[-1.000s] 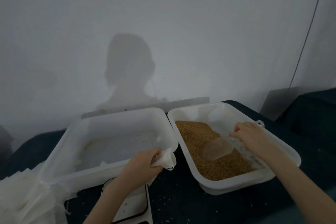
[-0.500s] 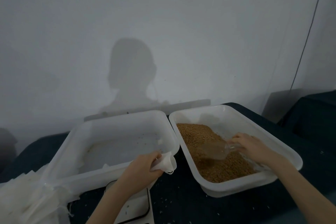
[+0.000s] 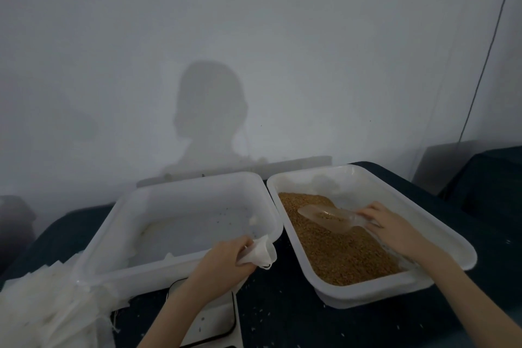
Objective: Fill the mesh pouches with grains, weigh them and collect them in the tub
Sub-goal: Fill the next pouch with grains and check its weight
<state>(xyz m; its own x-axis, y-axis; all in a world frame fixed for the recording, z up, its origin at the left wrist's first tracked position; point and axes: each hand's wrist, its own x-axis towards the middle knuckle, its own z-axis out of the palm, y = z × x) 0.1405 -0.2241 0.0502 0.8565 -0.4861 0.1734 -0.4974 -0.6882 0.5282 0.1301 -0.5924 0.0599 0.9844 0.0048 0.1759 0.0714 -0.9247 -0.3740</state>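
Two white tubs stand side by side on the dark table. The right tub (image 3: 463, 254) holds brown grains (image 3: 333, 251). My right hand (image 3: 392, 229) grips the handle of a clear plastic scoop (image 3: 330, 219), raised just over the grain with some grains in it. The left tub (image 3: 132, 212) is nearly bare inside. At its near right corner my left hand (image 3: 223, 260) holds a white mesh pouch (image 3: 261, 253) with its mouth held open toward the grain tub.
A white scale (image 3: 217, 322) lies under my left forearm at the table's front. A heap of white mesh pouches (image 3: 42, 305) sits at the front left. Spilled grains dot the dark table (image 3: 282, 319). A wall stands close behind the tubs.
My right hand has taken the scoop by its handle, pushed it through the grain and lifted it partly filled toward the left. My left hand keeps the pouch in place.
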